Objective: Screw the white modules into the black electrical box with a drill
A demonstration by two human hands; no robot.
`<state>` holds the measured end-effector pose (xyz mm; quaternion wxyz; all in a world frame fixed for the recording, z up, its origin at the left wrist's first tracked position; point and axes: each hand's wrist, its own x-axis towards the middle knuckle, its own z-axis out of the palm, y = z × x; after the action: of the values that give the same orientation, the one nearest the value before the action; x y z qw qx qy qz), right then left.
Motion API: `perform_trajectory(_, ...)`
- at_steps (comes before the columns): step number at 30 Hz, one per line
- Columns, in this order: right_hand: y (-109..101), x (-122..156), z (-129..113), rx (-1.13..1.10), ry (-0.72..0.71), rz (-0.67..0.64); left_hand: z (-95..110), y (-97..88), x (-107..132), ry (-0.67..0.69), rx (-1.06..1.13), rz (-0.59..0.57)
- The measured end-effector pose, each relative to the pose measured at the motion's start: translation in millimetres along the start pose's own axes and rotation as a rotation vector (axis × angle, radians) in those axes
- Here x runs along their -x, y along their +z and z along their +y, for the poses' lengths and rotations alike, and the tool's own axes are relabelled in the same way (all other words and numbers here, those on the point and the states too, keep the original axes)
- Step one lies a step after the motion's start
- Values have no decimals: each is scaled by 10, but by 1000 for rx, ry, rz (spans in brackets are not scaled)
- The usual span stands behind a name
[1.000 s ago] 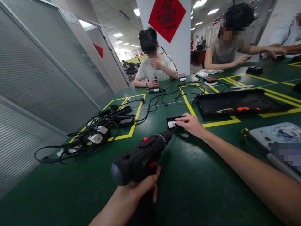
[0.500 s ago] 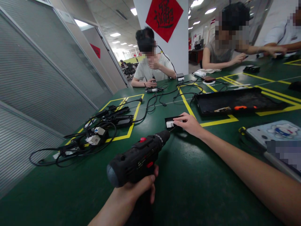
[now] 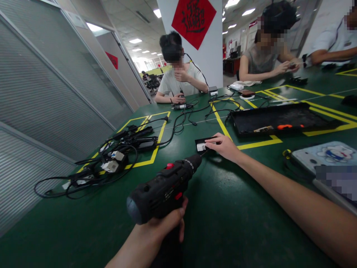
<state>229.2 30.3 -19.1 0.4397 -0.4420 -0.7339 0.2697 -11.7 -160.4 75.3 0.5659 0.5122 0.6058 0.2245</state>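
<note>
My left hand (image 3: 160, 227) is wrapped round the grip of a black cordless drill (image 3: 163, 191) with red buttons. The drill points forward and to the right, and its thin bit (image 3: 205, 153) reaches the near side of a small black piece with a white label (image 3: 200, 146). Whether the bit touches that piece, I cannot tell. Fingers of my right hand (image 3: 224, 147) are closed on the piece's right part from above, holding it on the green table (image 3: 223, 208). They hide some of it.
On the left lies a heap of black cables and adapters (image 3: 111, 160). A black tray (image 3: 284, 119) with orange items stands at the right, behind a tablet-like case (image 3: 329, 160). A person (image 3: 192, 76) sits opposite; another person (image 3: 253, 61) handles something at far right.
My hands, the drill and the black piece look nearly unmoved. At the far right, the co-worker's outstretched arm has drawn back and both hands are now together.
</note>
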Motion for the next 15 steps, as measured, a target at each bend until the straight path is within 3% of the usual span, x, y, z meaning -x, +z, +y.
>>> perform_trajectory(10, 18, -7, -12, 41, 25, 6, 55, 51, 23, 47, 4, -3)
perform_trajectory(15, 24, -7, -42, 41, 35, 16, 74, 121, 45, 84, 34, 67)
